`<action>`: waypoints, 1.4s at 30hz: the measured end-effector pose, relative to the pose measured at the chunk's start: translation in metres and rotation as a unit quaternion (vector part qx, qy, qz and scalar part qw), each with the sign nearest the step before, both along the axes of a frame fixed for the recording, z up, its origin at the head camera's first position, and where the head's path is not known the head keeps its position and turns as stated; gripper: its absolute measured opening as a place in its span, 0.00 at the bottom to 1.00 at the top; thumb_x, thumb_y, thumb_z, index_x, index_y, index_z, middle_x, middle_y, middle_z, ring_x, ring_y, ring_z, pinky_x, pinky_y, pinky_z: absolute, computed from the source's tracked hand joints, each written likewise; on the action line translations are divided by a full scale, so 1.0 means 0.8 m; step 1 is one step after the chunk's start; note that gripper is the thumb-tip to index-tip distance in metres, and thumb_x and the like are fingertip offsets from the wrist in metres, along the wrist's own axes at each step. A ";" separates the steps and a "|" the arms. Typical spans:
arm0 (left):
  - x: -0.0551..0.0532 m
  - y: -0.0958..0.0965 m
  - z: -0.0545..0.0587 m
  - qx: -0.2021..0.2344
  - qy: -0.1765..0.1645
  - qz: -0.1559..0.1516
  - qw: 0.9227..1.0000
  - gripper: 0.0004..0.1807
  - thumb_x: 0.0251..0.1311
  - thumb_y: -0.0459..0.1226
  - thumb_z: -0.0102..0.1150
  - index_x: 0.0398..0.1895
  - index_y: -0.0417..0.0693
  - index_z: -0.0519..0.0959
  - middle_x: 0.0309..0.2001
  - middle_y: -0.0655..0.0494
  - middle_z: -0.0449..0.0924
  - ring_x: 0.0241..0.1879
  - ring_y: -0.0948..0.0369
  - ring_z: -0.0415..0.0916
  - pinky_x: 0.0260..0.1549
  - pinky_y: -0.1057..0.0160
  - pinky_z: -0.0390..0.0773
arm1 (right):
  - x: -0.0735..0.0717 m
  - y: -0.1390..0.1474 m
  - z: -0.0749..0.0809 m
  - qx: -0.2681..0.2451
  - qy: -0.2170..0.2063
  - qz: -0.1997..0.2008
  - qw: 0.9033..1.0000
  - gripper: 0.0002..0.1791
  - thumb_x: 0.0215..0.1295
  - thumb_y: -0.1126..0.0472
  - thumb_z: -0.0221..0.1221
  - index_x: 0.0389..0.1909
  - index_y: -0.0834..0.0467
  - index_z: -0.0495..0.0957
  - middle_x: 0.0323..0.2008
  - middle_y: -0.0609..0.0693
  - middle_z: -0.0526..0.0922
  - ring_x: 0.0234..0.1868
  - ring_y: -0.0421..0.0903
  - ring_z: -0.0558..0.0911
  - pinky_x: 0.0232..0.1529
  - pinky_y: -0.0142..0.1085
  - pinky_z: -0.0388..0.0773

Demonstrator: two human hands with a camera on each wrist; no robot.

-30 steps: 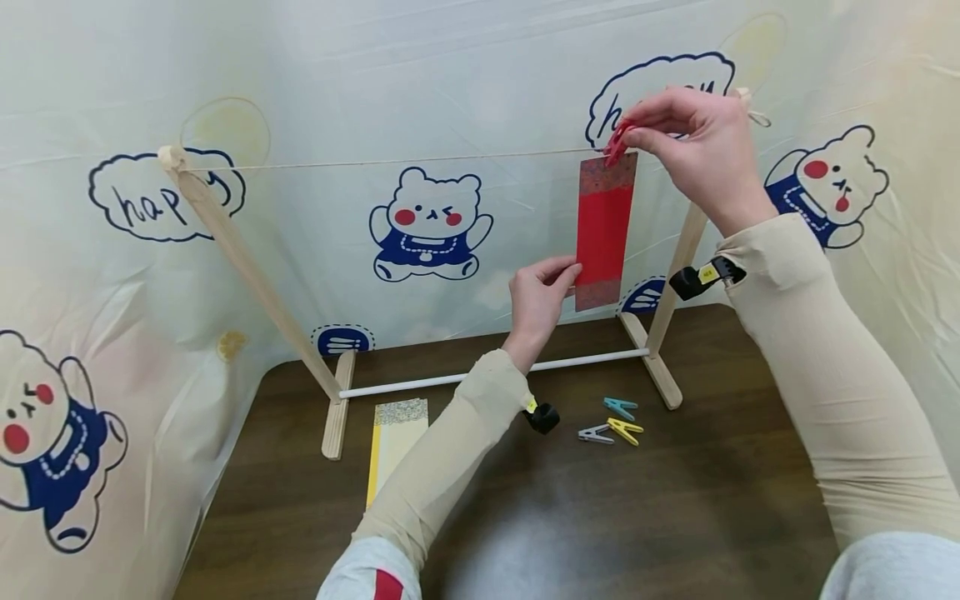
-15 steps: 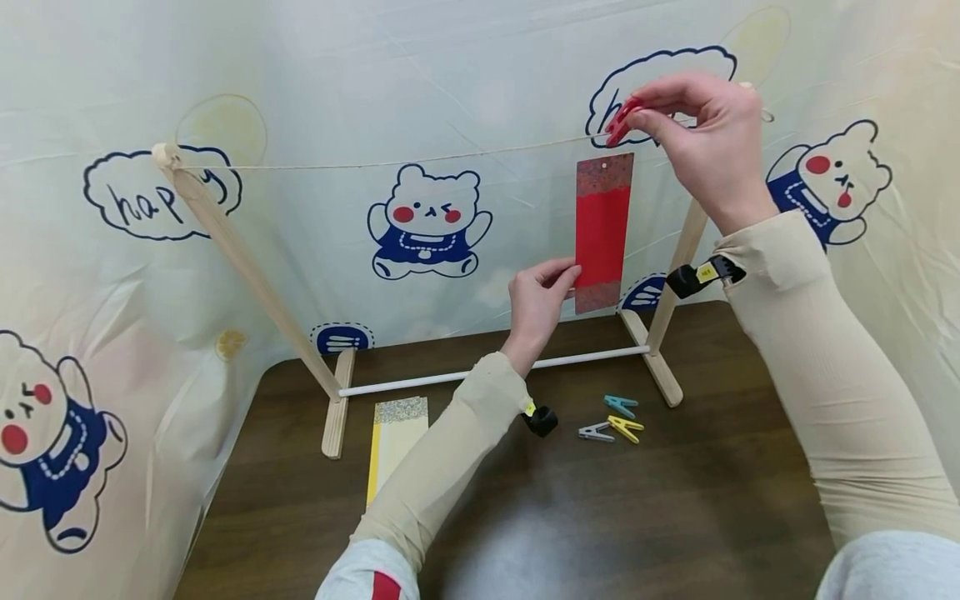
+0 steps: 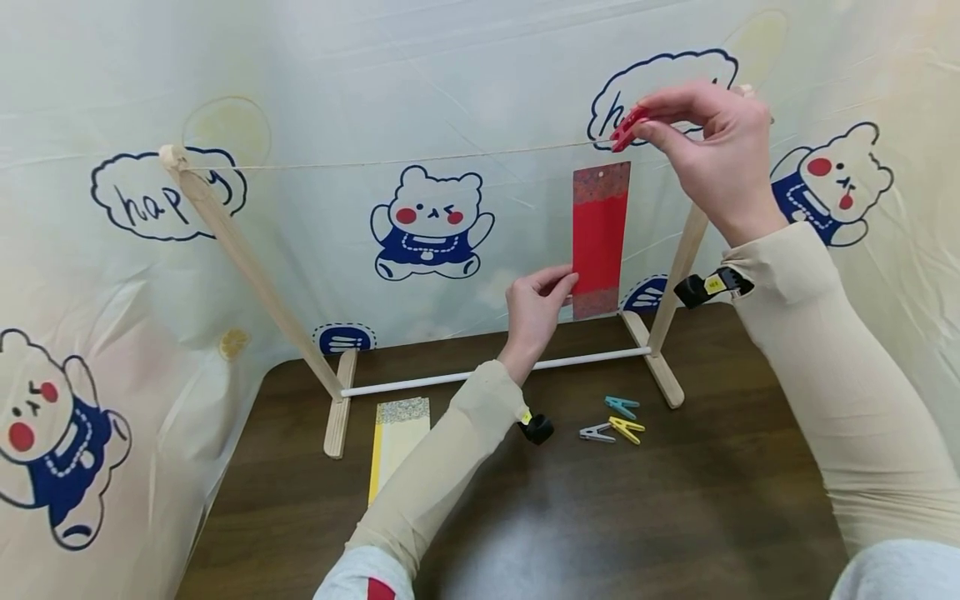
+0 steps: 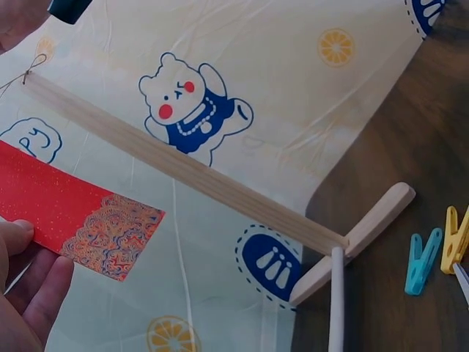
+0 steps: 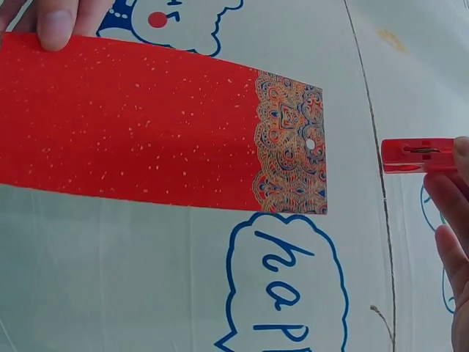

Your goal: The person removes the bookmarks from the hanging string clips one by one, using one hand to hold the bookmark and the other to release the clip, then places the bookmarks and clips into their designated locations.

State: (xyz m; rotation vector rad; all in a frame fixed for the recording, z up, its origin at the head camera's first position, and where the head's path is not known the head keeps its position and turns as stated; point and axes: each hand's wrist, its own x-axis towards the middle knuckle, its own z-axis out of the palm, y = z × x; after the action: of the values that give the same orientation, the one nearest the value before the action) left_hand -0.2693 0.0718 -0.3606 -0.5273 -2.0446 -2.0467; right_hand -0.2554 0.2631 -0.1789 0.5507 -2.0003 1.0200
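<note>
My left hand [image 3: 534, 310] pinches a red bookmark [image 3: 600, 237] by its lower left edge, holding it upright below the string. Patterned bands cross both ends of the bookmark, and a small hole shows near its top. My right hand [image 3: 723, 162] pinches a red clothespin [image 5: 416, 155] between thumb and fingers. In the right wrist view the clothespin's tip is right at the string [image 5: 375, 130], while the bookmark's top edge stands apart from it with a gap. The string [image 3: 420, 158] runs between two wooden posts.
On the table [image 3: 675, 508] lie a blue clothespin [image 3: 621, 407], a yellow clothespin [image 3: 626, 430] and a grey clothespin [image 3: 597, 432]. A pale bookmark [image 3: 401, 442] with a yellow edge lies partly under my left forearm. A white rod [image 3: 405, 384] joins the stand's wooden feet.
A second ago the clothespin overlapped the bookmark's top at the string. It has since come off the bookmark, moving slightly right. The bookmark has dropped a little with my left hand.
</note>
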 end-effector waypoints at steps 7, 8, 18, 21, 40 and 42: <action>0.003 -0.006 -0.007 0.004 -0.002 0.003 1.000 0.13 0.70 0.37 0.67 0.55 0.46 0.88 0.49 0.53 0.89 0.43 0.59 0.85 0.44 0.61 0.87 | 0.005 0.003 -0.007 0.013 0.001 0.008 1.000 0.13 0.69 0.64 0.67 0.53 0.61 0.88 0.50 0.50 0.90 0.51 0.37 0.86 0.61 0.31 0.78; 0.004 -0.007 -0.007 0.005 -0.002 0.004 1.000 0.13 0.70 0.37 0.67 0.54 0.46 0.88 0.49 0.53 0.89 0.42 0.58 0.86 0.44 0.60 0.87 | 0.006 0.003 -0.009 0.012 0.003 0.011 1.000 0.13 0.69 0.65 0.67 0.52 0.62 0.88 0.50 0.50 0.90 0.51 0.37 0.86 0.61 0.32 0.78; 0.010 -0.014 -0.010 0.011 -0.011 0.000 1.000 0.13 0.70 0.37 0.67 0.54 0.46 0.88 0.48 0.53 0.89 0.42 0.58 0.86 0.45 0.57 0.88 | 0.011 0.002 -0.017 -0.008 -0.004 0.043 0.999 0.14 0.68 0.71 0.65 0.53 0.65 0.86 0.50 0.52 0.89 0.50 0.40 0.86 0.55 0.29 0.81; 0.012 -0.017 -0.011 0.014 -0.013 -0.001 1.000 0.13 0.70 0.36 0.67 0.54 0.45 0.88 0.48 0.52 0.89 0.41 0.58 0.86 0.46 0.53 0.88 | 0.013 0.001 -0.020 -0.004 -0.003 0.043 0.999 0.14 0.68 0.71 0.66 0.53 0.66 0.85 0.51 0.53 0.89 0.51 0.41 0.86 0.54 0.30 0.82; 0.029 -0.031 -0.033 0.007 -0.023 -0.006 1.000 0.12 0.68 0.34 0.68 0.52 0.42 0.89 0.46 0.49 0.89 0.39 0.58 0.86 0.44 0.55 0.88 | 0.025 0.006 -0.055 0.031 -0.033 0.043 0.998 0.17 0.67 0.68 0.68 0.57 0.60 0.85 0.52 0.54 0.87 0.51 0.40 0.85 0.52 0.28 0.82; 0.030 -0.033 -0.034 0.005 -0.025 -0.004 1.000 0.12 0.68 0.34 0.68 0.52 0.43 0.89 0.47 0.50 0.90 0.39 0.59 0.86 0.43 0.59 0.88 | 0.026 0.006 -0.058 0.038 -0.033 0.046 0.998 0.18 0.67 0.69 0.68 0.57 0.61 0.85 0.52 0.53 0.87 0.52 0.40 0.85 0.52 0.28 0.82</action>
State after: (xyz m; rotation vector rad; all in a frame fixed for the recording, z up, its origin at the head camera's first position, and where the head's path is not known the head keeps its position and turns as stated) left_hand -0.2453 0.0457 -0.3878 -0.4897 -2.0614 -2.0943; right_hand -0.2343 0.2678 -0.2253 0.6623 -2.0957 1.0328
